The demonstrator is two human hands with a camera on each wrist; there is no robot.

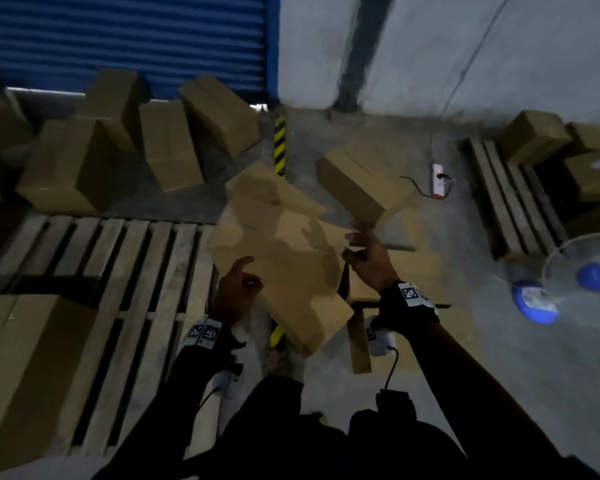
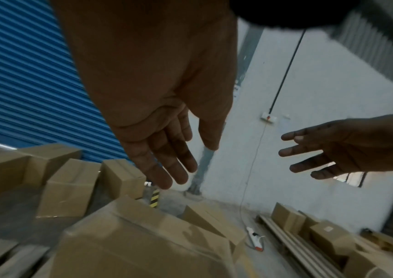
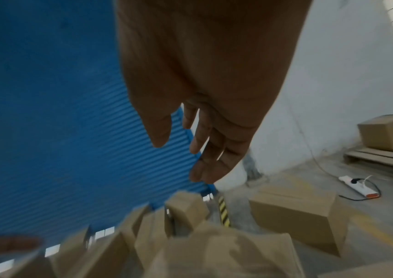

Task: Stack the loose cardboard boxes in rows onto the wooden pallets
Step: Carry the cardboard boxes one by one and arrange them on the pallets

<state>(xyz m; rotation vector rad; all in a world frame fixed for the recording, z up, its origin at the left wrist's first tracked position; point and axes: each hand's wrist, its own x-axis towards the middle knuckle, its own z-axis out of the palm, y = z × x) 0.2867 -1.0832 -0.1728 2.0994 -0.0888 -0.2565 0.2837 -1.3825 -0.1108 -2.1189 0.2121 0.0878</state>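
A blurred, tilted cardboard box point(image 1: 281, 258) sits between my two hands at the right end of the near wooden pallet point(image 1: 118, 271). My left hand point(image 1: 236, 289) is at its near-left side and my right hand point(image 1: 364, 251) at its right side. In the left wrist view my left hand point(image 2: 167, 159) has straight, spread fingers above the box point(image 2: 143, 244), and the right hand point(image 2: 328, 150) is spread too. In the right wrist view my right hand point(image 3: 202, 146) hangs straight-fingered over the box point(image 3: 226, 254). Neither hand grips it.
One box point(image 1: 25, 375) lies on the near pallet's left end. Several loose boxes point(image 1: 66, 168) lie by the blue shutter point(image 1: 125, 36), and another box point(image 1: 357, 181) on the floor. A second pallet point(image 1: 510, 202) with boxes, a power strip point(image 1: 438, 180) and a fan point(image 1: 589, 268) are to the right.
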